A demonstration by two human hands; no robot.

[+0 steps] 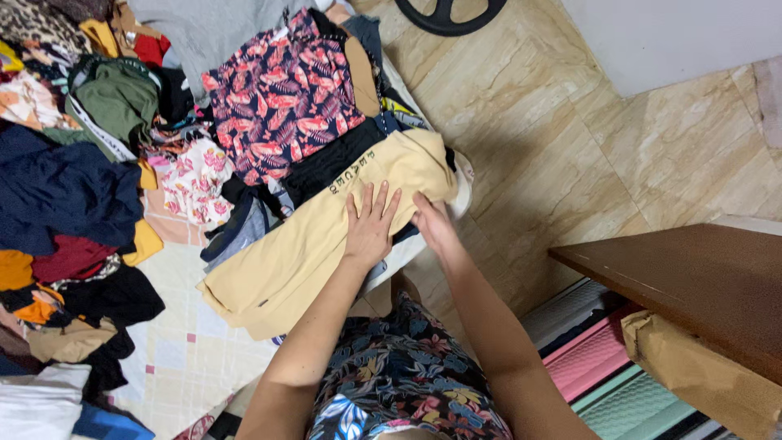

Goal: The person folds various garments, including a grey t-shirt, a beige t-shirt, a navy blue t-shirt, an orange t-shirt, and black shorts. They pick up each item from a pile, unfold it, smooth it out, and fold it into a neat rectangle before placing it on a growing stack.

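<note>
Head view: one yellow garment (301, 244) spread over the clothes heap (122, 130) on the floor
Left hand (371, 224): one, grip released, palm flat on it
Right hand (436, 228): one, grip pinching its edge
Containers: one brown paper bag (700, 367), contents unseen

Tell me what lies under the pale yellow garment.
Under the pale yellow fabric garment, a black garment and white cloth show at its edges. The left hand presses on top; the rest is covered.

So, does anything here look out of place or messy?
Nothing damaged. The clothes pile sprawls unsorted over the floor, while the left hand lies flat on the yellow garment and the right hand grips its edge.
</note>
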